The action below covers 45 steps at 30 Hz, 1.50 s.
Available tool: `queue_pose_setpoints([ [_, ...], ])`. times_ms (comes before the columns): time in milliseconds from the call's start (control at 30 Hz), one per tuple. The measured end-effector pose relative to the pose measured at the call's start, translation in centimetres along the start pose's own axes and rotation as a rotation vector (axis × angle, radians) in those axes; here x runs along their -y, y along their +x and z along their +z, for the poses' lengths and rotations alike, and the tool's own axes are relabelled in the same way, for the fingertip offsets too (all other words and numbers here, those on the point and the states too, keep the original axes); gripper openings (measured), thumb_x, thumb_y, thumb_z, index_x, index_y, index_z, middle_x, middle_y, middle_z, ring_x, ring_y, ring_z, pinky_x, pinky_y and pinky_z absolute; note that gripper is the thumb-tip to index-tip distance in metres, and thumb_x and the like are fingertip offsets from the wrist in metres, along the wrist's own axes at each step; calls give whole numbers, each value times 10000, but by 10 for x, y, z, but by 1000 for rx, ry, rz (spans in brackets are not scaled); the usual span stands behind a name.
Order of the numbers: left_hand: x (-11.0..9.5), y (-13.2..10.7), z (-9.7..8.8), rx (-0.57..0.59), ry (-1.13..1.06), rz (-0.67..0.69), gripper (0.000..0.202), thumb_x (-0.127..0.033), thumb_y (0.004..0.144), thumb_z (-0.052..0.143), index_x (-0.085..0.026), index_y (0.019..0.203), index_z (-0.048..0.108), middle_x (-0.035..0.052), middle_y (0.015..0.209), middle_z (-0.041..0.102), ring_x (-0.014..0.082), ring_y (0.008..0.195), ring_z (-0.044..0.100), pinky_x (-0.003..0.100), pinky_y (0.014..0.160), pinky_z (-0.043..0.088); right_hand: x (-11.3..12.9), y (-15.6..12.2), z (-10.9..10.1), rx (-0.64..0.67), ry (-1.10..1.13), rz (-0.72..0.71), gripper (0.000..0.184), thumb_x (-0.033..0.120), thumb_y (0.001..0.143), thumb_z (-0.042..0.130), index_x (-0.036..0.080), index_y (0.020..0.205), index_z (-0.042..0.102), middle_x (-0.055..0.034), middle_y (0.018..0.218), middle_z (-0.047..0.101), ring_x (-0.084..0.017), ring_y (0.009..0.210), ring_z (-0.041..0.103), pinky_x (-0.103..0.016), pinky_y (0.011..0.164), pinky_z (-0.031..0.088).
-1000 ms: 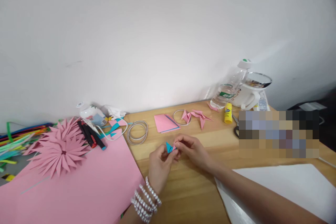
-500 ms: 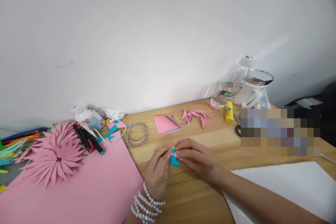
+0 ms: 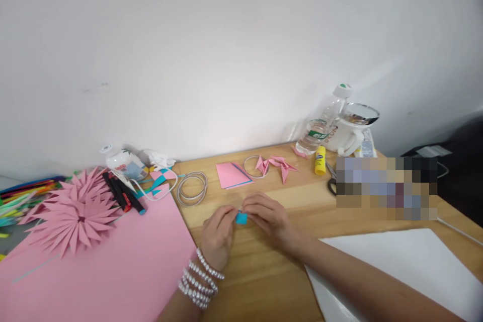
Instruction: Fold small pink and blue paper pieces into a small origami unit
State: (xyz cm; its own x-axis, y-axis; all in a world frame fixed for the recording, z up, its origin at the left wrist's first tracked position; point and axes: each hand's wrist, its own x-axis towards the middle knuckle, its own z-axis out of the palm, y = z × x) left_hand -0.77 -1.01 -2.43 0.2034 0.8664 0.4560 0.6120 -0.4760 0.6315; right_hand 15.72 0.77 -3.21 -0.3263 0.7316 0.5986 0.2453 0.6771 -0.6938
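Between my two hands is a small piece of folded blue paper (image 3: 241,218), pinched just above the wooden table. My left hand (image 3: 219,231), with beaded bracelets (image 3: 199,282) at the wrist, closes its fingertips on the left edge of the paper. From the right, my right hand (image 3: 269,219) grips the other edge with thumb and fingers. The fingers cover much of the paper, so its full shape is hidden. Beyond the hands lies a stack of pink paper squares (image 3: 231,176), with a blue edge showing.
Folded pink paper pieces (image 3: 282,167), a glue stick (image 3: 320,161), scissors (image 3: 332,183), a water bottle (image 3: 317,128) and a white mug (image 3: 345,136) stand right. Left are pink sheets (image 3: 132,266), paper flowers (image 3: 79,216), markers (image 3: 121,193) and a coiled cable (image 3: 192,188). A white board (image 3: 396,256) lies right front.
Less pink shows on the held paper now, and its blue part looks smaller and squarer. Both hands keep their pinch. The whole view has shifted slightly.
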Motion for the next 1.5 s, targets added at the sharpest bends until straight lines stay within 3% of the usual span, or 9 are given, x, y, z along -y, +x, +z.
queue_pose_setpoints([
  [167, -4, 7, 5, 35, -192, -169, 149, -214, 788, 496, -198, 805, 644, 51, 753, 636, 165, 684, 583, 268, 651, 457, -1, 4, 1, -22, 172, 281, 137, 308, 797, 522, 201, 750, 592, -35, 716, 590, -149, 668, 550, -273, 635, 461],
  [267, -8, 9, 8, 100, -337, -280, 155, -261, 788, 504, -177, 758, 630, 38, 687, 618, 153, 634, 567, 258, 615, 457, 2, 7, 0, -42, 286, 361, 176, 364, 767, 549, 197, 739, 598, -36, 733, 596, -154, 684, 560, -280, 657, 466],
  [500, -19, 15, 7, 61, -620, -503, 179, -298, 677, 635, -142, 749, 588, 29, 651, 640, 157, 609, 604, 273, 611, 482, -4, 7, 1, -26, 481, 503, 206, 376, 723, 593, 170, 722, 600, -7, 672, 609, -126, 625, 554, -253, 625, 449],
  [600, -22, 17, 5, 72, -667, -521, 185, -307, 668, 642, -133, 672, 578, 20, 573, 627, 137, 520, 582, 259, 557, 475, -7, 5, 2, -36, 572, 544, 228, 373, 684, 636, 154, 721, 587, 0, 672, 602, -112, 604, 543, -243, 613, 436],
  [800, -21, 15, 5, 81, -714, -536, 199, -307, 644, 668, -125, 637, 588, 19, 548, 629, 122, 481, 571, 251, 533, 474, -5, 6, -3, 92, 695, 512, 277, 420, 707, 602, 145, 702, 579, 1, 653, 597, -116, 625, 552, -260, 651, 431],
  [1067, -15, 15, 7, 82, -823, -596, 234, -320, 643, 676, -110, 735, 627, 51, 662, 674, 167, 626, 630, 313, 637, 523, -9, 7, -1, 6, 671, 585, 265, 405, 666, 645, 144, 672, 600, 3, 642, 598, -106, 589, 545, -251, 614, 442],
  [1333, -19, 15, 6, 110, -1007, -646, 245, -311, 688, 642, -93, 798, 626, 74, 706, 675, 164, 636, 634, 297, 608, 529, -8, 11, -1, 10, 641, 642, 266, 407, 701, 600, 144, 664, 591, 21, 627, 573, -90, 559, 522, -228, 577, 442],
  [1500, -17, 14, 9, 96, -981, -681, 229, -292, 681, 655, -81, 764, 619, 73, 653, 673, 163, 601, 638, 281, 583, 533, -9, 11, 0, 11, 628, 652, 266, 403, 700, 597, 141, 655, 579, 29, 597, 544, -81, 524, 499, -218, 547, 431],
])
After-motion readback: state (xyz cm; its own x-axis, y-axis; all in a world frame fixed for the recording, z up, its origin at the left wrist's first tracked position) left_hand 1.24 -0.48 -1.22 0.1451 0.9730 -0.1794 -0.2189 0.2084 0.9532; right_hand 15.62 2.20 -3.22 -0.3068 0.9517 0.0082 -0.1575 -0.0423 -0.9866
